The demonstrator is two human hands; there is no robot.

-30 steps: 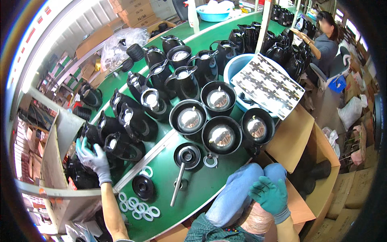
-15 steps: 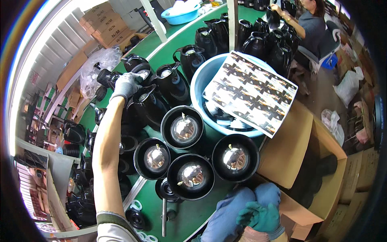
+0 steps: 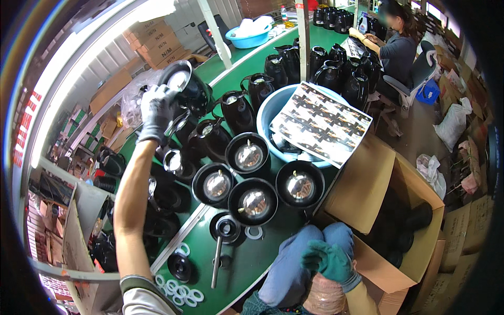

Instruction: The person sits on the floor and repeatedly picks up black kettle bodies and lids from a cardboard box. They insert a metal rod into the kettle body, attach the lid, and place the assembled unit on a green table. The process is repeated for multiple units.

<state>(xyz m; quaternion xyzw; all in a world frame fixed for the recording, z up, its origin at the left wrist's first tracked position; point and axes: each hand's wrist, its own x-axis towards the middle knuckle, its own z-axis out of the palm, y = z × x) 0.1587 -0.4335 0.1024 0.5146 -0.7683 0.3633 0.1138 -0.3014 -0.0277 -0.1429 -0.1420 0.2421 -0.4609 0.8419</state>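
Left hand (image 3: 156,111) has gone from reaching into the row to lifting a black kettle (image 3: 186,90) off the green worktop (image 3: 247,257), grip clamped on its handle, while the right hand (image 3: 328,261) sits loosely curled, empty, by the knee.

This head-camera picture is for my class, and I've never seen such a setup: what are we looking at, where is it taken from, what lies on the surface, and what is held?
A person wears a wide-angle camera on the head, looking down at their own gloved hands. The left hand in a grey glove lifts a black jug-shaped kettle body by its handle. The right hand in a green glove rests by the knee, holding nothing. On the long green table stand round black kettle bases with shiny middles and a pale blue plastic tub.
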